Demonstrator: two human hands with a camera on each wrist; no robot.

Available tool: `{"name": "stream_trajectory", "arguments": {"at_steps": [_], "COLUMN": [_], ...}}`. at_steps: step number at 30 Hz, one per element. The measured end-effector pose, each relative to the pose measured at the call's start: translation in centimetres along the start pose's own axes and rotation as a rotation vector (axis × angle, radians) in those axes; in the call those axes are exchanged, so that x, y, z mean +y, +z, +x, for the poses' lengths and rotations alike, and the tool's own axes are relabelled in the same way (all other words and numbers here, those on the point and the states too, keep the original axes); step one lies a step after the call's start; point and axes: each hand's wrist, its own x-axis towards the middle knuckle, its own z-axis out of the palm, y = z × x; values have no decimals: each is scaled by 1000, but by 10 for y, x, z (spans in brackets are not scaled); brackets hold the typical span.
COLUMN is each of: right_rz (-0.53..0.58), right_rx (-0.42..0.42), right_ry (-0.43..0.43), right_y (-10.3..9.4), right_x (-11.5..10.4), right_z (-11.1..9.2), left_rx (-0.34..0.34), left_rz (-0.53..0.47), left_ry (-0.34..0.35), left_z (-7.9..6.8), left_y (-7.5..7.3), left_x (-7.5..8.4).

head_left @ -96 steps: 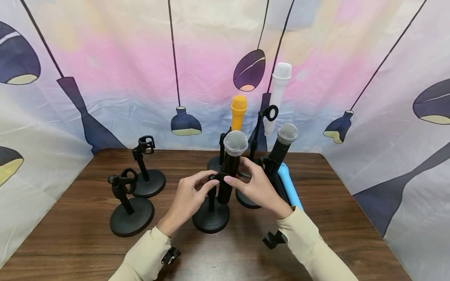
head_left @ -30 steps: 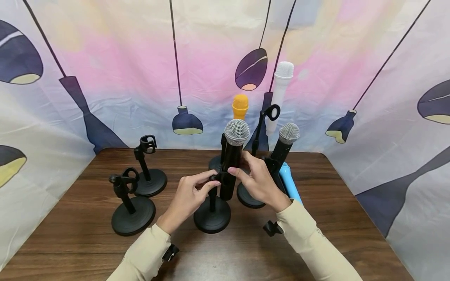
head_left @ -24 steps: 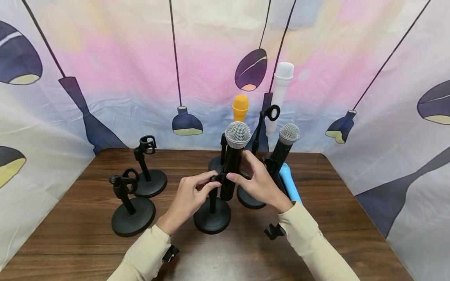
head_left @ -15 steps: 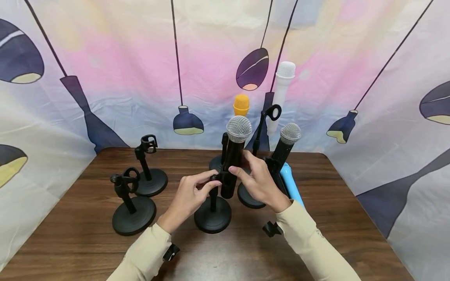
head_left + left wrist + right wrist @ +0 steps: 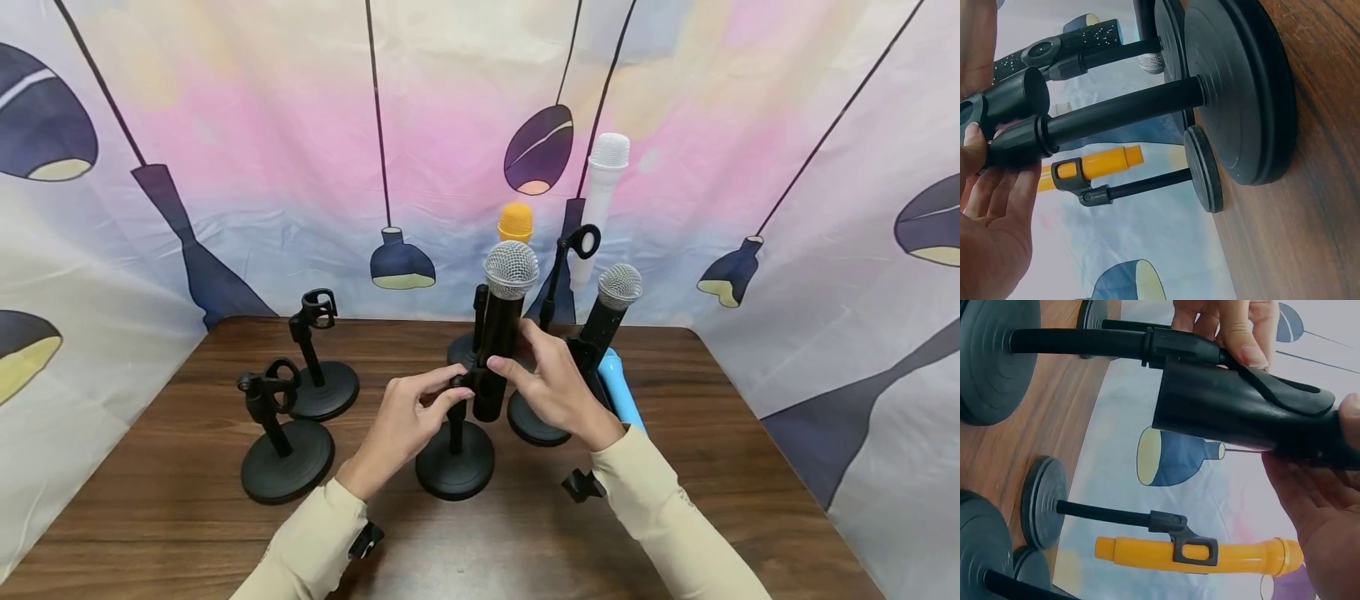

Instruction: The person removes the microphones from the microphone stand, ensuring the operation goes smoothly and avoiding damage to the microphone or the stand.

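Observation:
In the head view, my right hand holds a black microphone with a silver mesh head, thumb in front and fingers behind. The microphone sits in the clip of a black desk stand, leaning slightly right. My left hand pinches the stand's joint, just below the clip, between thumb and fingers. Seen from the right wrist, the clip wraps along the microphone's dark barrel. The left wrist view shows the stand's pole running from its round base to my left fingers.
Two stands with bare clips, one nearer and one farther, stand at left. Behind are a yellow microphone and a white microphone. To the right are another silver-headed microphone and a light blue one. A patterned cloth hangs behind.
The held microphone's mesh head has risen in the head view and now covers more of the yellow microphone; its lower end is slightly higher. Both hands keep nearly the same place.

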Motion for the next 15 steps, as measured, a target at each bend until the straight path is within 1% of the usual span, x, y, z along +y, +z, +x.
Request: {"name": "stream_trajectory", "arguments": {"at_steps": [4,6,7,12,14,15], "right_rz": [122,141,131,-41,-63,-45], "right_rx": [-34,-45,-48,-44,-49,-54], "right_ry": [52,53,44,-42,-54,-49], "right_y": [-1,-1,-1,-3,-3,-3], "right_x": [2,3,3,0,0,0], "right_z": [-3,-4,-4,0,1,1], "left_rx": [0,2,3,3,2,2], "left_rz": [-11,-9,-3,11,11,12], "left_ry": [8,11,13,9,7,5], "left_z": [0,0,0,1,1,1], "left_y": [1,1,1,0,-1,-1], "left_x": [0,0,0,1,2,2]}}
